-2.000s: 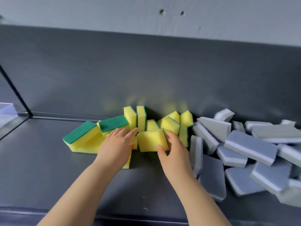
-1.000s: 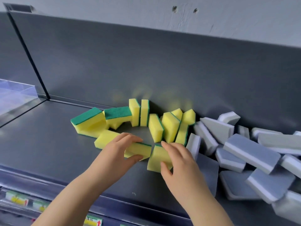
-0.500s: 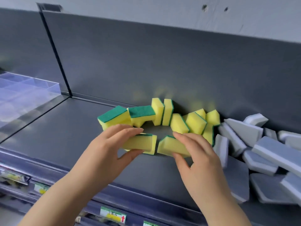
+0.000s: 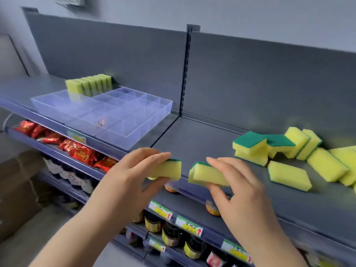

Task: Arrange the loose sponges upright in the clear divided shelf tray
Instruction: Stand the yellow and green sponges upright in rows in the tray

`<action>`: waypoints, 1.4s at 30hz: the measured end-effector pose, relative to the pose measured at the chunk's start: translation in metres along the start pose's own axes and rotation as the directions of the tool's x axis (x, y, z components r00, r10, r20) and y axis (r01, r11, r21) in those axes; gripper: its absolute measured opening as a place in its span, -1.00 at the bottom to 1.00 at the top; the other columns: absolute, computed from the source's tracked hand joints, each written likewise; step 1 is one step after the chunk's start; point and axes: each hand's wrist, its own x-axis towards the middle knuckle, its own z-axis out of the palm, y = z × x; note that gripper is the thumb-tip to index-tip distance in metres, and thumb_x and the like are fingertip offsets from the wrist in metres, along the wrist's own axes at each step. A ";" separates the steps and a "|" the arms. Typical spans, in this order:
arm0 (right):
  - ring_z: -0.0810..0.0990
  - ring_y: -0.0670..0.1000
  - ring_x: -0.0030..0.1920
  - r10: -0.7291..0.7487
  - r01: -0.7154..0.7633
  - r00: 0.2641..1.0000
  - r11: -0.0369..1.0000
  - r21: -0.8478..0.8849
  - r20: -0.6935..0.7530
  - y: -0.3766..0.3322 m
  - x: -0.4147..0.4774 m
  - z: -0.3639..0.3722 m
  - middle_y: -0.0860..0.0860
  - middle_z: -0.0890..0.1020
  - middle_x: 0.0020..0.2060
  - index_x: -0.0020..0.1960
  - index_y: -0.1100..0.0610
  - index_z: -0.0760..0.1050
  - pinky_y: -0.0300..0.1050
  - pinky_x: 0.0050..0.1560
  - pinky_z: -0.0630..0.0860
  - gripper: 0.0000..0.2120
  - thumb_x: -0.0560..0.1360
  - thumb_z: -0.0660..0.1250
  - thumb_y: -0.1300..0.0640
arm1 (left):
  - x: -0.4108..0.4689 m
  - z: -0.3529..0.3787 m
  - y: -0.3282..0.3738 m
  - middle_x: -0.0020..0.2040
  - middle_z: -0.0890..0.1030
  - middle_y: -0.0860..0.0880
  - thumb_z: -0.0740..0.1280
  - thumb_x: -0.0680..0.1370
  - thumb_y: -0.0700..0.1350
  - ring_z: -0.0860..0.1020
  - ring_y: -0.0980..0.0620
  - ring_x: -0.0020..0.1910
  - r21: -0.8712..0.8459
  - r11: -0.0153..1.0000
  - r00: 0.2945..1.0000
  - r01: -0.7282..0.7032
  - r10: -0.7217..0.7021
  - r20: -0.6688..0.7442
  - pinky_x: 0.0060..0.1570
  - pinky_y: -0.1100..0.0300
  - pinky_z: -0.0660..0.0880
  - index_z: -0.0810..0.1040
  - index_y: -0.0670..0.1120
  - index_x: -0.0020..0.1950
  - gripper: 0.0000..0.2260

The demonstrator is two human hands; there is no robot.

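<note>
Left, on shelf [image 4: 202, 135]: clear divided tray [image 4: 134, 132], with upright sponge row [image 4: 90, 84] at its back-left corner. Centre: left hand [image 4: 133, 176] extended palm-down, pinching a yellow-green sponge [image 4: 168, 170] between fingers and thumb; right hand [image 4: 242, 189] likewise gripping a second sponge [image 4: 206, 175]. Right: loose sponges [image 4: 289, 153] heaped on shelf.
</note>
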 end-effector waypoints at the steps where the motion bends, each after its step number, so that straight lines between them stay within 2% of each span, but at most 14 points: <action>1: 0.47 -0.08 0.02 0.003 -0.003 1.000 1.000 0.014 0.015 -0.010 0.001 0.011 -0.03 0.55 0.00 0.16 0.10 0.55 -0.48 0.11 0.26 -0.60 0.32 0.38 0.18 | -0.006 -0.010 -0.011 0.10 0.54 0.07 0.24 0.48 0.10 0.49 0.15 0.00 0.019 1.000 1.000 0.013 -0.013 0.009 -0.04 0.27 0.46 0.53 -0.01 0.23 -0.62; 4: 0.48 -0.08 0.00 0.009 -0.011 0.999 0.998 0.057 0.041 -0.032 0.007 0.033 -0.04 0.54 0.00 0.17 0.08 0.54 -0.46 0.07 0.30 -0.59 0.32 0.38 0.16 | -0.019 -0.035 -0.037 0.08 0.54 0.08 0.27 0.46 0.08 0.49 0.17 0.00 0.031 0.999 1.000 0.022 -0.022 -0.002 -0.01 0.34 0.44 0.54 -0.04 0.22 -0.62; 7: 0.46 -0.17 0.01 0.016 -0.018 1.000 0.995 0.102 0.021 -0.045 0.022 0.046 -0.07 0.52 0.00 0.17 0.09 0.54 -0.54 0.08 0.27 -0.59 0.32 0.39 0.15 | -0.022 -0.051 -0.058 0.07 0.52 0.12 0.32 0.44 0.02 0.48 0.25 0.04 -0.030 0.999 0.995 0.037 -0.040 -0.092 0.07 0.47 0.37 0.56 -0.05 0.18 -0.65; 10: 0.44 -0.24 0.01 0.011 -0.010 1.000 0.992 0.126 -0.007 -0.049 0.039 0.058 -0.06 0.51 0.00 0.17 0.12 0.54 -0.56 0.08 0.26 -0.60 0.33 0.40 0.17 | -0.015 -0.058 -0.077 0.05 0.53 0.11 0.34 0.42 0.02 0.43 0.33 0.06 -0.060 0.997 0.984 0.058 -0.067 -0.164 0.08 0.51 0.33 0.56 -0.08 0.15 -0.66; 13: 0.40 -0.33 0.01 0.020 -0.021 1.000 0.989 0.143 0.002 -0.044 0.059 0.073 -0.11 0.48 0.00 0.18 0.10 0.53 -0.60 0.03 0.25 -0.60 0.34 0.39 0.16 | 0.001 -0.057 -0.095 0.06 0.52 0.15 0.34 0.42 0.04 0.43 0.34 0.05 -0.051 0.997 0.983 0.062 -0.069 -0.172 0.05 0.52 0.33 0.55 -0.06 0.15 -0.66; 16: 0.43 -0.24 -0.04 0.030 -0.028 1.000 0.989 0.148 -0.009 -0.033 0.087 0.090 -0.10 0.49 0.00 0.20 0.10 0.53 -0.57 0.01 0.27 -0.59 0.35 0.38 0.15 | 0.024 -0.053 -0.115 0.06 0.55 0.09 0.35 0.42 0.03 0.45 0.31 0.04 -0.034 0.998 0.983 0.047 -0.053 -0.179 0.03 0.50 0.35 0.53 -0.03 0.15 -0.67; 18: 0.40 -0.25 -0.03 0.044 -0.037 0.998 0.987 0.159 -0.042 -0.025 0.109 0.101 -0.11 0.48 0.01 0.20 0.10 0.53 -0.59 0.01 0.27 -0.59 0.35 0.38 0.15 | 0.043 -0.053 -0.130 0.07 0.55 0.07 0.34 0.42 0.02 0.44 0.34 0.03 -0.012 0.999 0.980 0.047 -0.048 -0.194 -0.02 0.51 0.36 0.53 -0.03 0.14 -0.68; 21: 0.41 -0.24 -0.01 0.052 -0.037 0.996 0.977 0.208 -0.069 -0.017 0.143 0.120 -0.12 0.49 0.03 0.20 0.09 0.52 -0.57 -0.02 0.29 -0.60 0.36 0.37 0.14 | 0.075 -0.058 -0.153 0.08 0.56 0.03 0.33 0.43 0.03 0.45 0.29 0.07 0.047 0.998 0.980 0.034 -0.024 -0.198 0.06 0.45 0.37 0.54 -0.04 0.14 -0.68; 25: 0.46 -0.17 -0.03 0.032 -0.022 0.999 0.963 0.268 -0.031 -0.013 0.181 0.151 -0.12 0.50 0.04 0.21 0.05 0.51 -0.54 -0.07 0.32 -0.59 0.36 0.36 0.13 | 0.109 -0.063 -0.181 0.08 0.55 0.07 0.31 0.45 0.05 0.43 0.32 0.07 0.091 0.996 0.979 0.027 -0.008 -0.203 0.09 0.43 0.37 0.53 -0.04 0.15 -0.68; 28: 0.46 -0.16 -0.01 0.005 -0.004 1.000 0.955 0.296 -0.001 -0.015 0.203 0.176 -0.12 0.50 0.04 0.21 0.06 0.51 -0.57 -0.03 0.31 -0.58 0.35 0.36 0.15 | 0.118 -0.062 -0.201 0.10 0.52 0.12 0.30 0.45 0.05 0.41 0.36 0.07 0.100 0.994 0.975 0.051 -0.028 -0.218 0.03 0.53 0.34 0.53 -0.04 0.15 -0.68; 31: 0.45 -0.20 0.02 -0.028 0.019 0.999 0.952 0.306 0.024 -0.018 0.216 0.195 -0.13 0.50 0.05 0.22 0.06 0.50 -0.55 0.00 0.31 -0.58 0.35 0.36 0.16 | 0.122 -0.061 -0.224 0.07 0.54 0.08 0.30 0.44 0.04 0.42 0.34 0.03 0.088 0.993 0.969 0.080 -0.056 -0.239 -0.02 0.54 0.34 0.52 -0.04 0.14 -0.68; 34: 0.46 -0.20 0.05 -0.037 0.021 0.998 0.955 0.297 0.048 -0.022 0.225 0.211 -0.12 0.53 0.06 0.22 0.02 0.49 -0.54 0.01 0.33 -0.57 0.35 0.37 0.15 | 0.129 -0.061 -0.249 0.03 0.55 0.06 0.30 0.44 0.05 0.42 0.34 0.02 0.084 0.993 0.970 0.079 -0.057 -0.235 0.08 0.52 0.31 0.52 -0.05 0.15 -0.67; 38: 0.46 -0.22 0.03 -0.022 0.007 0.998 0.969 0.247 0.058 -0.031 0.241 0.230 -0.12 0.53 0.05 0.20 0.02 0.52 -0.51 0.01 0.34 -0.58 0.34 0.40 0.13 | 0.136 -0.065 -0.293 0.11 0.46 0.29 0.29 0.44 0.07 0.40 0.42 0.05 0.024 0.998 0.970 0.055 -0.048 -0.237 0.03 0.58 0.27 0.52 -0.01 0.16 -0.67; 42: 0.47 -0.26 0.01 0.033 -0.044 0.998 0.981 0.188 0.062 -0.050 0.261 0.246 -0.19 0.52 0.02 0.19 -0.05 0.50 -0.44 0.05 0.37 -0.59 0.35 0.38 0.07 | 0.148 -0.068 -0.351 0.08 0.48 0.21 0.30 0.44 0.07 0.40 0.40 0.02 -0.059 0.998 0.967 0.014 -0.029 -0.254 0.00 0.51 0.33 0.54 -0.04 0.16 -0.65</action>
